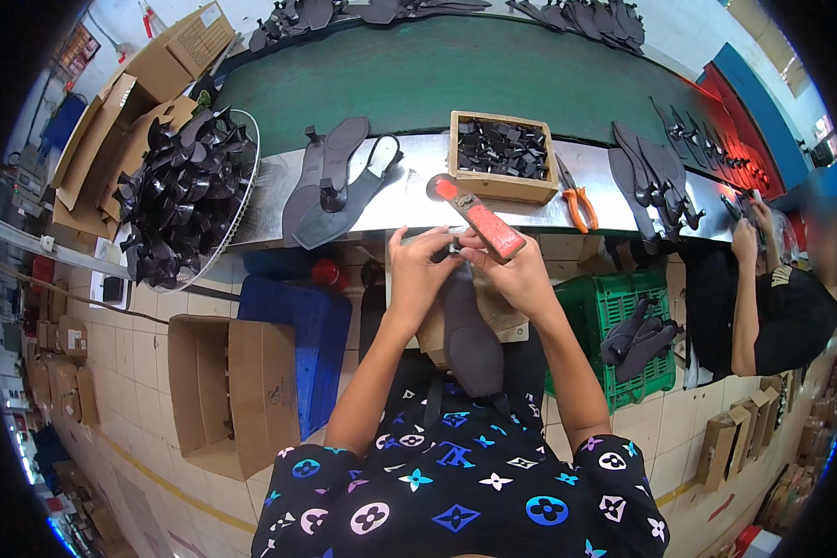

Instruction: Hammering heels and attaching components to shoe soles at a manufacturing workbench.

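Note:
A dark grey shoe sole (474, 344) points toward me, its wide toe end over my lap. At its far, narrow end, the fingers of my left hand (418, 272) pinch a small black piece (455, 245). My right hand (519, 277) is closed with its fingertips at that same spot, and a hammer (482, 221) with a red handle is tucked in it. The round hammer head lies past my fingers, by the bench edge. My fingers partly hide the small piece and the sole's end. Beneath the sole is a light-coloured block (507, 321).
On the metal bench (409, 200) are a wooden box (502, 188) of small black pieces, orange-handled pliers (578, 200) and heeled soles (335, 181). A wire basket (251, 167) of black heels stands left. A green crate (577, 325) stands right; beyond it a co-worker (781, 307) works.

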A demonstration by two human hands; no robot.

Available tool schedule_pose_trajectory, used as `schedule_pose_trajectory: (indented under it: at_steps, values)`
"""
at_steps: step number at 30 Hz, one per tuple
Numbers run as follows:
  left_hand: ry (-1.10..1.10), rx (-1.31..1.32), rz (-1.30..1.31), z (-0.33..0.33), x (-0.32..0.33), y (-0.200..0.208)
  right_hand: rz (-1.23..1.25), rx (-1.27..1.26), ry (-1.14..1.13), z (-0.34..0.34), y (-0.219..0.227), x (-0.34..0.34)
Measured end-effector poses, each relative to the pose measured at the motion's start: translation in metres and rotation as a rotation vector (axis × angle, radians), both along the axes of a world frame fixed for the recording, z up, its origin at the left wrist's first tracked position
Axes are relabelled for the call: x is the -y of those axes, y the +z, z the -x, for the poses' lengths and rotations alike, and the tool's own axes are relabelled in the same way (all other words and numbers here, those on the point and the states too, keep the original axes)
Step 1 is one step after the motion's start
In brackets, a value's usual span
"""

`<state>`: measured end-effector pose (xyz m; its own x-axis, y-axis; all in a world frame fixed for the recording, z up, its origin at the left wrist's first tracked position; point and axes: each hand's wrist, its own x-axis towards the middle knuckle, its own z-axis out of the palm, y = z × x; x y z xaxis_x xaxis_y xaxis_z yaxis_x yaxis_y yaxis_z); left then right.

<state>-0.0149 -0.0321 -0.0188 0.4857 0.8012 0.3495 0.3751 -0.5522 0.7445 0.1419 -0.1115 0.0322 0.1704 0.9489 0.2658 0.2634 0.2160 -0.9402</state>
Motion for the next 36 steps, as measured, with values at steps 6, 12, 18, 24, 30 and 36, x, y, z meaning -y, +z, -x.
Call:
schedule_pose_trajectory:
  at_steps: [6, 12, 18, 24, 30, 36]
  values:
    - [-0.032, -0.009, 0.008, -0.003, 0.001, 0.006, -0.05, 0.233, 0.012, -0.013, -0.003, -0.007]
    - [-0.107, 0.098, 0.091, 0.01, -0.003, 0.017, -0.083, 0.333, 0.028, -0.005, 0.007, -0.005]
    - [-0.154, 0.153, 0.172, 0.012, -0.003, 0.025, -0.073, 0.391, -0.016, -0.002, 0.008, 0.0]
    - [-0.218, 0.227, 0.315, 0.012, -0.012, 0.01, 0.092, 0.338, -0.192, 0.014, 0.026, 0.032]
    - [-0.269, 0.364, 0.475, 0.008, -0.012, 0.007, 0.024, 0.368, -0.316, 0.029, 0.051, 0.088]
    - [-0.282, 0.318, 0.48, 0.016, -0.01, 0.018, -0.114, 0.561, -0.245, 0.023, 0.072, 0.089]
